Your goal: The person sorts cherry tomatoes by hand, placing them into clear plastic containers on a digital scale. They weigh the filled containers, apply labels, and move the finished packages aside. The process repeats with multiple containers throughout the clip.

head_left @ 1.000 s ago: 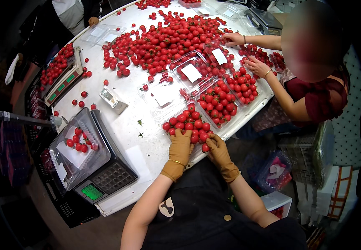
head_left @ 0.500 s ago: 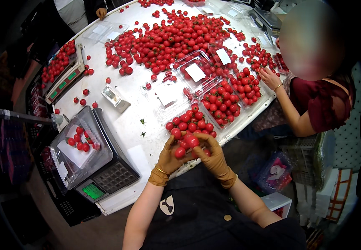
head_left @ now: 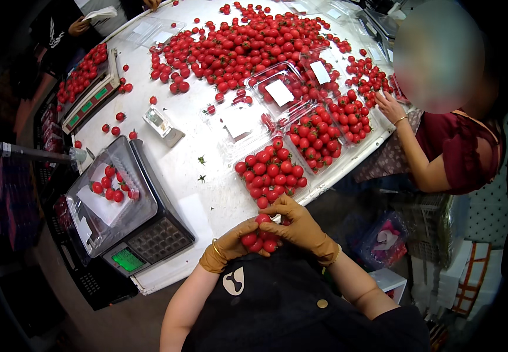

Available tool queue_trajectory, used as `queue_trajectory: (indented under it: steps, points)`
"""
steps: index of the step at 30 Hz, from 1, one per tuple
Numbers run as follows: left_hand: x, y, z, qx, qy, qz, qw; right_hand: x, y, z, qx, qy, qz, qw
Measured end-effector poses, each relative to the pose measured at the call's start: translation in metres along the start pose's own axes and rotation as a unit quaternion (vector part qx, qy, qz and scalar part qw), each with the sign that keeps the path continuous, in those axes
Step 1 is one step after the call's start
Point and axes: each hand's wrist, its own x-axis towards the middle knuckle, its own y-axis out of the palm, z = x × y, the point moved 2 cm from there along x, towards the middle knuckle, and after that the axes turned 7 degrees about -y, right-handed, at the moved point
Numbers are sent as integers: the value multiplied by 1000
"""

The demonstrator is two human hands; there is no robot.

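Cupped close to my apron, my left hand (head_left: 231, 245), in a tan glove, holds several red cherry tomatoes (head_left: 255, 242). From the other side my right hand (head_left: 302, 229), gloved alike, bends over the cluster, its thumb and fingers closed on a tomato at the top. Just beyond them, at the table's near edge, sits an open clear punnet heaped with cherry tomatoes (head_left: 271, 173). A second filled punnet (head_left: 316, 139) adjoins it on the right. Its clear lid (head_left: 239, 126), bearing a white label, lies folded back on the table.
A black scale (head_left: 154, 234) with a few tomatoes in a clear punnet stands at left; another scale (head_left: 89, 97) is behind it. A big tomato pile (head_left: 254, 44) covers the far table. At right, a co-worker's hand (head_left: 390, 107) touches tomatoes.
My hands have drawn back from the near punnet toward my apron, carrying the tomatoes. The right fingers now close over the cluster's top. At far left, a person's hand with white material has appeared.
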Motion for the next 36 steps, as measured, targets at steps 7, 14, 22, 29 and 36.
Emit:
queue_trajectory:
  steps: [7, 14, 22, 29, 36]
  points:
    - [-2, 4, 3, -12, 26, 1, 1000, -1, -3, 9, 83, -18, 9, 996]
    - [-4, 11, 0, 6, 34, -37, 999, 4, -2, 4, 32, -107, 38, 993]
    - [-16, 0, -4, -192, 120, 93, 970, 24, -17, -18, 232, 66, -82, 967]
    - [-151, -22, -92, -85, 475, -20, 875, 89, -43, -61, 34, -49, -145, 988]
    - [-244, -61, -155, 273, 564, -609, 486, 124, -15, -47, -336, -36, -118, 934]
